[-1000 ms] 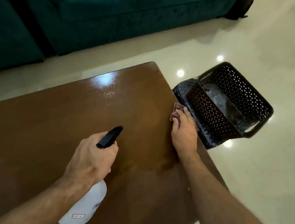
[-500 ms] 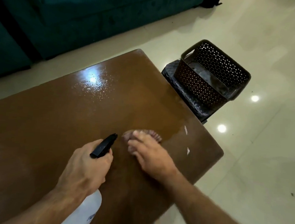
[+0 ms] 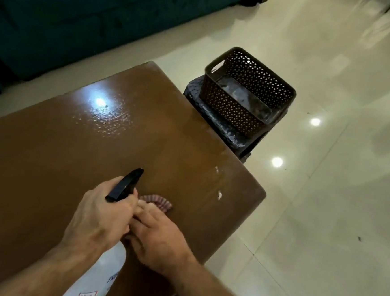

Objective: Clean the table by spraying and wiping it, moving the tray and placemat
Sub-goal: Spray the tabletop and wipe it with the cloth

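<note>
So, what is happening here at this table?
A person is cleaning a brown table. The left hand grips a white spray bottle by its black trigger head. The right hand presses a pinkish cloth flat on the tabletop near the right edge. A wet patch shines farther back. A perforated dark basket sits on a dark mat on something beside the table.

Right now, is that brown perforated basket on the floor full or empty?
Empty, as far as shows: the basket stands upright on a dark mat, and its shiny bare bottom is visible.
</note>
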